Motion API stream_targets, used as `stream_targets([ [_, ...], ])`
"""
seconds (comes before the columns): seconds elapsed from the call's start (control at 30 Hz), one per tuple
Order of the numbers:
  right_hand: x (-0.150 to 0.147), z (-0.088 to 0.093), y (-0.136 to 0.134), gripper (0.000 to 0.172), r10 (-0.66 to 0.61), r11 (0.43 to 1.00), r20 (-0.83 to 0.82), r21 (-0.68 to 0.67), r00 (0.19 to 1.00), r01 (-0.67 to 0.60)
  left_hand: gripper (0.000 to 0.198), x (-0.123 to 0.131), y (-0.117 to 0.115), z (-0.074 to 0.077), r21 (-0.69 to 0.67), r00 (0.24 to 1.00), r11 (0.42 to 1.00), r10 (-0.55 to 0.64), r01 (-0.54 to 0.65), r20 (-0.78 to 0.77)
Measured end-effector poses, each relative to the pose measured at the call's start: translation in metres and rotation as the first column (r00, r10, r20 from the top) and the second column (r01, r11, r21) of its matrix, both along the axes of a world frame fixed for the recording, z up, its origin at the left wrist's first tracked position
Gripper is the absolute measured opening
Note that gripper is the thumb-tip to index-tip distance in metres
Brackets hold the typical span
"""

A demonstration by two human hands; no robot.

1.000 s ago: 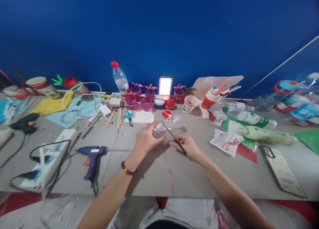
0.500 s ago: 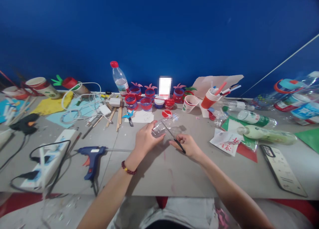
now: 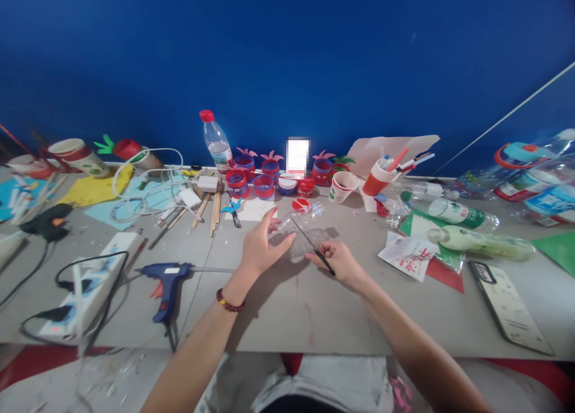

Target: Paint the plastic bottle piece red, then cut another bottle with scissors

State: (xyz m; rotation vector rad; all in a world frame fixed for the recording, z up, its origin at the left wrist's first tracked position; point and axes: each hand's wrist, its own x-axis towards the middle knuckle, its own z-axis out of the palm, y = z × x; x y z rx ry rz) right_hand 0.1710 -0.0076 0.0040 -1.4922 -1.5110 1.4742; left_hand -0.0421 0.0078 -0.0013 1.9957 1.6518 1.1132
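Note:
A clear plastic bottle (image 3: 302, 220) lies on its side low over the table, its neck pointing away to the right. My left hand (image 3: 263, 242) is around its near end, thumb and fingers wide apart in a loose hold. My right hand (image 3: 338, 260) grips a slim tool with a long thin blade and a black handle (image 3: 324, 261). Its tip crosses in front of the bottle; whether it touches the plastic I cannot tell. Just behind the bottle lies a round red piece (image 3: 301, 205).
Blue glue gun (image 3: 168, 284) and power strip (image 3: 92, 281) lie at left. Several small red and purple decorated cups (image 3: 263, 186) line the wall beside a red-capped bottle (image 3: 218, 146). At right are a paper cup (image 3: 344, 187), plastic bottles (image 3: 465, 214) and a phone (image 3: 510, 308).
My left hand has loosened around the bottle, thumb and fingers further apart, and shifted slightly left. The bottle has turned a little. My right hand and the blade have barely moved.

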Motion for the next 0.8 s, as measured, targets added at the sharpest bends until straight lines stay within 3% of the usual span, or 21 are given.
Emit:
stream_targets([
  [0.13, 0.001, -0.001, 0.001, 0.062, 0.024, 1.000, -0.004, 0.015, 1.000, -0.024, 0.076, -0.006, 0.002, 0.007, -0.103, 0.983, 0.995, 0.014, 0.005, 0.185],
  [0.33, 0.000, 0.000, -0.001, 0.058, 0.048, 0.999, 0.029, 0.007, 0.998, -0.049, 0.050, -0.014, 0.004, 0.020, -0.256, 0.998, 0.966, -0.016, 0.032, 0.067],
  [0.47, -0.001, 0.002, -0.002, 0.059, 0.051, 0.999, 0.055, 0.006, 0.997, -0.051, 0.054, -0.012, 0.004, 0.022, -0.346, 0.981, 0.930, -0.062, 0.124, 0.185],
  [0.8, 0.004, -0.002, 0.004, 0.062, 0.041, 0.999, 0.044, 0.004, 0.998, -0.041, 0.054, -0.004, 0.002, 0.012, -0.282, 0.991, 0.958, -0.009, 0.047, 0.133],
])
